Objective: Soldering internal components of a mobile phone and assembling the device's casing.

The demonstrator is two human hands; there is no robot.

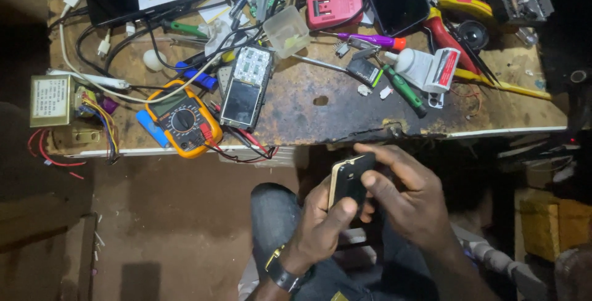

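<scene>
A small dark mobile phone (348, 179) with a gold edge sits between both hands, below the workbench edge and above my knee. My left hand (320, 227), with a wristwatch on the wrist, cradles it from the left, thumb across its lower face. My right hand (407, 199) grips it from the right, with fingers over its top and side. On the bench above lies an opened keypad phone (245, 88) showing its circuit board and screen.
The worn workbench (320, 116) carries a yellow multimeter (184, 119) with red leads, a transformer (52, 99), a green-handled screwdriver (404, 89), a purple screwdriver (370, 40), a white glue bottle (425, 67), a clear plastic tub (287, 30), a red battery pack (335, 6) and tangled cables. Brown floor lies at left.
</scene>
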